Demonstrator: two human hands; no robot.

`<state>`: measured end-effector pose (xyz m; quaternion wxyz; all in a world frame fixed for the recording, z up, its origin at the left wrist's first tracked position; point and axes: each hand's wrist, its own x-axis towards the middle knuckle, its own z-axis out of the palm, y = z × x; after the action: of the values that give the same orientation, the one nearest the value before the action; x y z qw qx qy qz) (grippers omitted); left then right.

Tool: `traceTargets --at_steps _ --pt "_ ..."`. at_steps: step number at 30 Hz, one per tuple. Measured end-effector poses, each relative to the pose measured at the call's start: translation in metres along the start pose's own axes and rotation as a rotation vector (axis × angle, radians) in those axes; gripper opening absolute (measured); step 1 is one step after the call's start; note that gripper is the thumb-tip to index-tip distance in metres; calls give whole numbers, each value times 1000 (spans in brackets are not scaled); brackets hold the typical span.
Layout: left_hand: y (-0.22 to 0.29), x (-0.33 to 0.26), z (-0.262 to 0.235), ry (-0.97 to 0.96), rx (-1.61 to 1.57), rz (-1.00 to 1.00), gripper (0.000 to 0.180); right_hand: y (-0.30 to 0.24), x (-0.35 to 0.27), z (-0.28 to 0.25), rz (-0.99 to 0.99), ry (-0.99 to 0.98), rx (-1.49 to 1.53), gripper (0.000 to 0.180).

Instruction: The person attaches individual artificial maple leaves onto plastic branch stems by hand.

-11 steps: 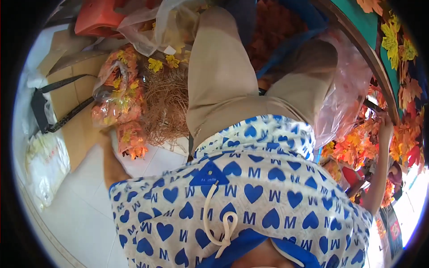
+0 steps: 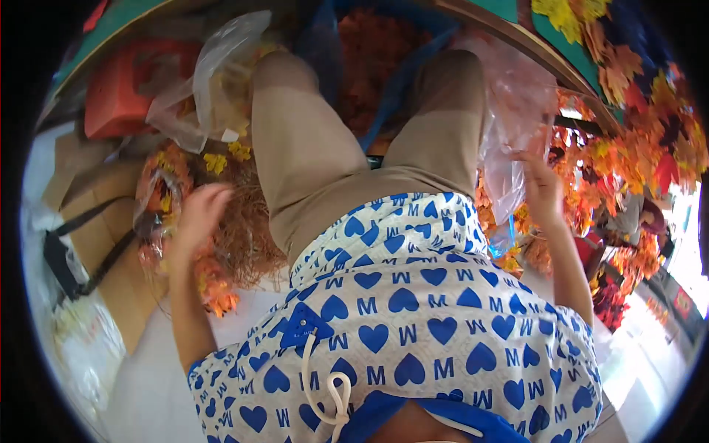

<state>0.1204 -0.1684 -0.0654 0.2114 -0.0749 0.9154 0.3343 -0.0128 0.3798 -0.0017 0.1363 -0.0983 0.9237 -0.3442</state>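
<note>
My left hand (image 2: 201,215), smeared by motion, is above the brown wiry stems (image 2: 251,240) beside my left thigh. Its fingers look stretched out, and nothing shows in them. Left of it lie clear plastic bags of orange leaves (image 2: 166,181), partly hidden by my hand and forearm. My right hand (image 2: 543,190) is at the edge of a large clear plastic bag (image 2: 513,103) by my right knee. Its fingers point toward the bag and look apart; I cannot tell if they touch it. No held thing is visible there.
Between my knees a blue bag (image 2: 391,81) holds orange-brown leaves (image 2: 369,52). A red plastic stool (image 2: 114,103) stands far left, with cardboard (image 2: 111,258) and a black strap (image 2: 96,214) nearer. Orange and yellow maple-leaf garlands (image 2: 650,159) hang right, beside a green-topped table (image 2: 569,44).
My left hand has risen from beside the leaf bags to over the stems. My right hand has come down and inward from the garlands by the table edge. The view has shifted.
</note>
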Motion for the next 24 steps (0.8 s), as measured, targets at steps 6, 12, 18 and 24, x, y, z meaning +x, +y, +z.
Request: traceTargets --at_steps 6,12,18,24 --pt "195 105 120 -735 -1224 279 50 -89 9 62 -269 -398 22 23" --pt "273 150 169 -408 -1079 209 22 -53 22 46 14 -694 -217 44" --pt "274 126 166 -96 -389 689 20 36 34 1 77 510 1392 53" --pt "250 155 170 21 -451 453 19 41 21 -31 -4 253 1433 54"
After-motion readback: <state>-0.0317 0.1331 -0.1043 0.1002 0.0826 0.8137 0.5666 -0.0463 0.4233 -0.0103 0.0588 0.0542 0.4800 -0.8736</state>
